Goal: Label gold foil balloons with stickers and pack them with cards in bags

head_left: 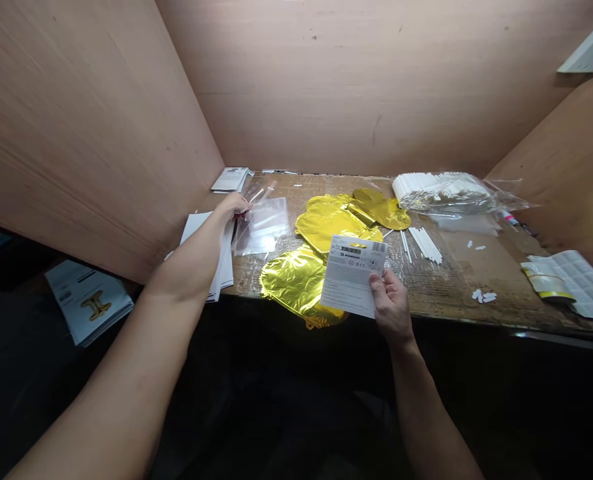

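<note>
My right hand [391,301] grips a white printed card [352,277] by its lower right edge, thumb on the face with the barcode and small text. Behind the card, gold foil balloons [292,280] lie flat and overlapping, one hanging over the table's front edge. Over at the left, my left hand [235,204] has its fingers curled at a clear plastic bag [256,195], pinching its edge; the fingertips are partly hidden. More clear bags [271,217] lie just right of that hand. A small red and dark thing beneath it is too hidden to name.
White sheets [221,273] lie under my left forearm, and a small paper stack [230,179] sits in the back corner. White sticks [425,245] lie near a bagged bundle of sticks [444,191]. White sticker sheets [584,280] rest at right. Wooden panels [326,87] enclose the table.
</note>
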Action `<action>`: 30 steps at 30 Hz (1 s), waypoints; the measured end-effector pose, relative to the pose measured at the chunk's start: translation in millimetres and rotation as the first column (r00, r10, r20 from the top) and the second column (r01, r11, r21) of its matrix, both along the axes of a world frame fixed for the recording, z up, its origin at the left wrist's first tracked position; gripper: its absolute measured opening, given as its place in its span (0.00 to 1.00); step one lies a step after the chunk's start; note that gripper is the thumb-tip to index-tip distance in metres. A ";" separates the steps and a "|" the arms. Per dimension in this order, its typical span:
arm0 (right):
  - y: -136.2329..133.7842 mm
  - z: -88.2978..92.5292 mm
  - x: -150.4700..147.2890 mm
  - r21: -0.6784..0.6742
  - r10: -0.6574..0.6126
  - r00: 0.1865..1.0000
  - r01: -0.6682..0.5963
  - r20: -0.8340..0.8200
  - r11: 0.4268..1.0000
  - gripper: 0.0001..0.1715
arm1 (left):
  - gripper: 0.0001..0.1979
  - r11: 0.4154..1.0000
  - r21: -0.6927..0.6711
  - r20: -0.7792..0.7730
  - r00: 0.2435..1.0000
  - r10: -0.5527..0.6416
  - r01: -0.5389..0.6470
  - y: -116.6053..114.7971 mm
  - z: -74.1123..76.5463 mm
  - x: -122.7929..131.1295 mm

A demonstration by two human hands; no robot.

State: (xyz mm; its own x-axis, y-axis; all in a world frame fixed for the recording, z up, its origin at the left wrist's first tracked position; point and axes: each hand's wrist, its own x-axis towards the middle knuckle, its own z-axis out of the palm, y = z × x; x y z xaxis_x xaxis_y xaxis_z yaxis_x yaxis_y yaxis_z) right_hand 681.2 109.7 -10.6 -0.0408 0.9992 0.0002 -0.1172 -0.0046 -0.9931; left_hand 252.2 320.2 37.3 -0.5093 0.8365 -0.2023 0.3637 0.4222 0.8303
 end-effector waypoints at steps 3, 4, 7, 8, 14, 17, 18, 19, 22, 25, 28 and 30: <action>12.7 1.8 3.7 -0.006 -0.041 0.997 0.041 -0.059 0.999 0.27 | 0.15 0.997 0.029 0.018 0.997 -0.075 0.074 -6.4 4.8 -6.6; 18.9 3.9 3.2 0.001 -0.050 0.996 0.051 -0.075 0.999 0.28 | 0.15 0.993 0.049 0.041 0.994 -0.106 0.104 -11.5 7.5 -5.0; 41.2 13.5 -7.4 0.028 -0.009 0.992 0.013 -0.127 1.000 0.28 | 0.14 0.966 0.118 0.163 0.955 -0.247 0.230 -35.3 15.8 16.0; 49.3 17.1 -14.3 0.042 0.027 0.989 -0.021 -0.144 0.999 0.28 | 0.14 0.950 0.143 0.204 0.931 -0.303 0.278 -45.1 17.5 27.7; 88.6 28.9 -62.2 0.101 0.251 0.963 -0.241 -0.099 0.965 0.33 | 0.20 0.805 0.336 0.363 0.721 -0.590 0.489 -103.6 8.0 105.4; 90.4 30.2 -63.9 0.160 0.243 0.967 -0.230 -0.069 0.960 0.29 | 0.22 0.824 0.416 0.580 0.586 -0.565 0.384 -129.3 -0.3 131.4; 87.7 30.7 -59.6 0.182 0.237 0.970 -0.224 -0.054 0.957 0.28 | 0.23 0.841 0.403 0.668 0.512 -0.540 0.362 -137.3 -2.3 138.2; 83.8 31.2 -53.3 0.197 0.231 0.972 -0.221 -0.029 0.955 0.26 | 0.23 0.853 0.367 0.742 0.437 -0.509 0.371 -144.6 -4.1 144.6; 66.8 32.4 -26.5 0.177 0.198 0.977 -0.208 0.074 0.962 0.25 | 0.22 0.854 0.265 0.834 0.338 -0.436 0.448 -158.3 -10.3 162.7; 43.2 32.7 2.7 0.149 0.056 0.991 -0.073 0.119 0.986 0.26 | 0.24 0.903 0.302 0.777 0.471 -0.418 0.304 -156.7 -21.1 179.4; 13.9 30.5 22.3 0.064 0.034 0.996 -0.040 0.088 0.997 0.27 | 0.26 0.925 0.358 0.698 0.622 -0.356 0.128 -151.1 -32.7 194.4; -4.5 26.5 25.6 -0.055 0.191 0.980 -0.188 0.054 0.981 0.27 | 0.27 0.926 0.359 0.689 0.637 -0.346 0.114 -153.2 -36.6 202.9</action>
